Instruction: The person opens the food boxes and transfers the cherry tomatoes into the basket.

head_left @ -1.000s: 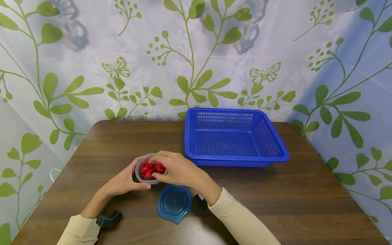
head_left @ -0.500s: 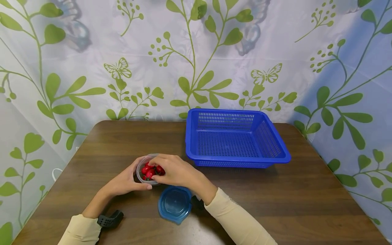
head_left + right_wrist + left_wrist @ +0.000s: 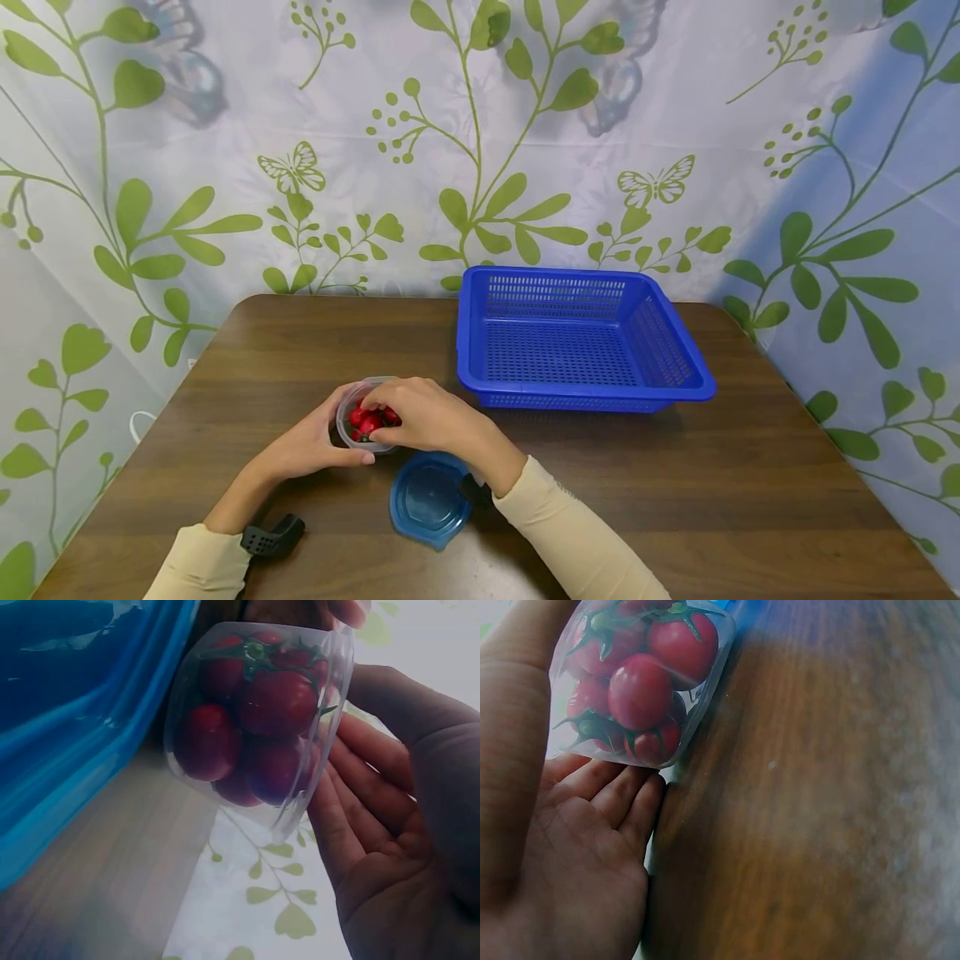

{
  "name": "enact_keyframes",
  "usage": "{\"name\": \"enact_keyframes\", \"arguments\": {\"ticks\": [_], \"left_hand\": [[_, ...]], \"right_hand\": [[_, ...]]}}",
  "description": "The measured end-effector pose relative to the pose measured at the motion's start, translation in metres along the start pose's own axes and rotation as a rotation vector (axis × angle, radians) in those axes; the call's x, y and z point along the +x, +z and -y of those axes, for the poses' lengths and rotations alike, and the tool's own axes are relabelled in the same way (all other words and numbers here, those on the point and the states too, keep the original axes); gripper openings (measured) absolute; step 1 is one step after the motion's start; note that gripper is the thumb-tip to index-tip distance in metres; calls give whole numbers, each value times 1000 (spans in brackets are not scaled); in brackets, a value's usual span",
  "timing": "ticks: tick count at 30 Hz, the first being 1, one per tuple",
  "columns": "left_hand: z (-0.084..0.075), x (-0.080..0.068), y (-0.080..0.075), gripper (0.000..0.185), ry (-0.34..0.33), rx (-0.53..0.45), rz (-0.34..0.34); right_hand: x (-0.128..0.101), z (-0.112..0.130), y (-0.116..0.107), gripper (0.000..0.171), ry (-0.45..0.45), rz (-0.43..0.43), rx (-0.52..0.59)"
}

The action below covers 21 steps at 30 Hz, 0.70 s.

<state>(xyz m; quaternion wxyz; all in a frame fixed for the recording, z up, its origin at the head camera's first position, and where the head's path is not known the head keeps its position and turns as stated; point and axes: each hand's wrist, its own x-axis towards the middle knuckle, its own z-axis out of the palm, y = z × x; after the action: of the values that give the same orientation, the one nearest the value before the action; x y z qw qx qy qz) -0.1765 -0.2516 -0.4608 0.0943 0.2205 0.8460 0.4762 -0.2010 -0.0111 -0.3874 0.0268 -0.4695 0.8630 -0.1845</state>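
Note:
A small clear plastic container [image 3: 342, 419] with several red cherry tomatoes [image 3: 368, 424] stands on the table, left of the middle. My left hand [image 3: 311, 442] holds it from the left, thumb along the near side and fingers round the far side. In the left wrist view green stems show on the tomatoes [image 3: 640, 691] through the clear wall. My right hand [image 3: 435, 421] reaches over the container from the right, thumb and fingers dipping into its opening among the tomatoes; I cannot tell whether they pinch one. A blue lid [image 3: 429, 500] lies flat just in front of the container.
A blue perforated basket [image 3: 585, 390] stands at the back right with nothing in it. All of this is on a brown wooden table [image 3: 675, 500]. Behind hangs a leaf-patterned cloth [image 3: 337, 125]. Black straps [image 3: 273, 537] show at the wrists.
My right hand's fingers have sunk a little deeper into the container, covering more of the tomatoes. My left hand keeps its hold. The whole head view has shifted slightly.

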Motion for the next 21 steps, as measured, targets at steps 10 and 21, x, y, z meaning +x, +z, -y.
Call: {"name": "enact_keyframes", "arguments": {"ticks": [10, 21], "left_hand": [[0, 1, 0, 96, 5, -4, 10], [2, 0, -2, 94, 19, -28, 18]], "right_hand": [[7, 2, 2, 37, 8, 35, -16], [9, 1, 3, 30, -14, 11, -12]]}}
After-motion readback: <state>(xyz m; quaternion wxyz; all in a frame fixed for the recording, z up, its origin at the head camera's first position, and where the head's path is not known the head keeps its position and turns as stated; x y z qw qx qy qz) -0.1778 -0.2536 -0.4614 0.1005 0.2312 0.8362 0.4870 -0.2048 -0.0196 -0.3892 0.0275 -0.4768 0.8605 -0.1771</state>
